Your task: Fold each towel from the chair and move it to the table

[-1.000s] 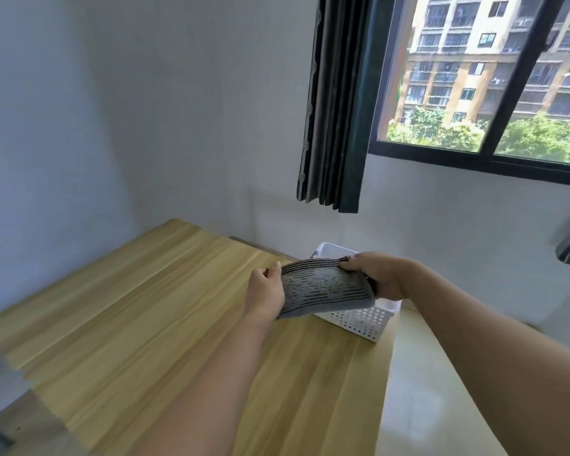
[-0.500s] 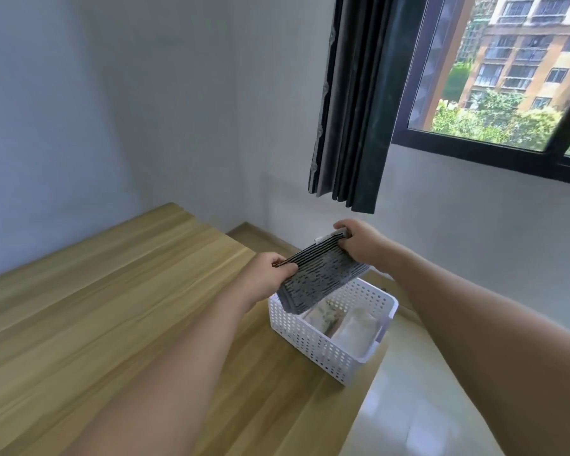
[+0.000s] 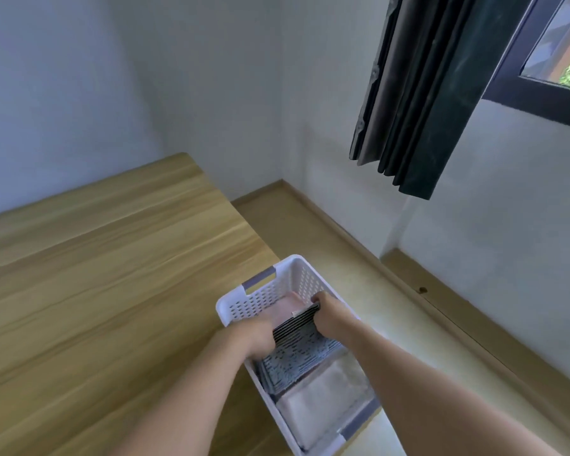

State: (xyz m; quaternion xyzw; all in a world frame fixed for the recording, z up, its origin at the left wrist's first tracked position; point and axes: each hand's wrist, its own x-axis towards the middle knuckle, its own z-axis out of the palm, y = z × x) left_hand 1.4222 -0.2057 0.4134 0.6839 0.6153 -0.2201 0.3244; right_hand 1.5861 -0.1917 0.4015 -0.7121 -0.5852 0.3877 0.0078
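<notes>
Your two hands, left (image 3: 255, 337) and right (image 3: 329, 315), each gripped one grey towel (image 3: 297, 350), inside one basket (image 3: 244, 307) on the bench (image 3: 96, 291), two pale towels (image 3: 323, 403) beside it.

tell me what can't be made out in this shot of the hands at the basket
- Left hand fingertips: head view, hidden behind the grey patterned towel.
- White basket near corner: cut off by the bottom edge.
- Pink towel: mostly hidden by the grey towel and right hand.
- Chair: out of frame.
</notes>
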